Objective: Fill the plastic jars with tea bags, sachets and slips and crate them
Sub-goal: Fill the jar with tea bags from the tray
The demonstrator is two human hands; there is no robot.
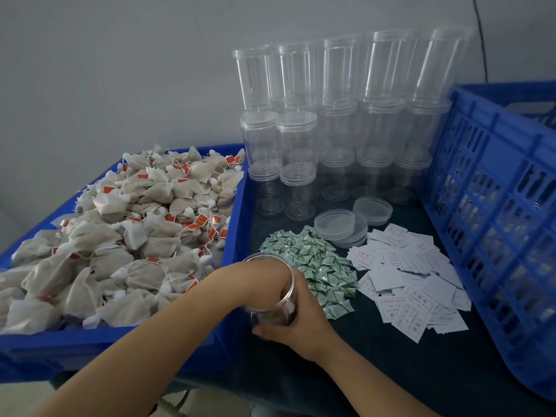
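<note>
Head view takes in a blue tray (234,233) heaped with tea bags (126,236) on the left and a blue crate (496,206) on the right, with stacked empty plastic jars (331,115) at the back of the dark surface (391,371). Between them lie white slips (412,284), green sachets (319,269) and loose lids (343,225). Near the front edge stands an open jar (270,293). The right hand (298,320) wraps its fingers round the jar wall, steadying it; the left hand (279,284) reaches down inside, its fingers hidden, so their state cannot be told. Pressing the contents down evenly while bracing the base should leave room for a sachet and slip.
</note>
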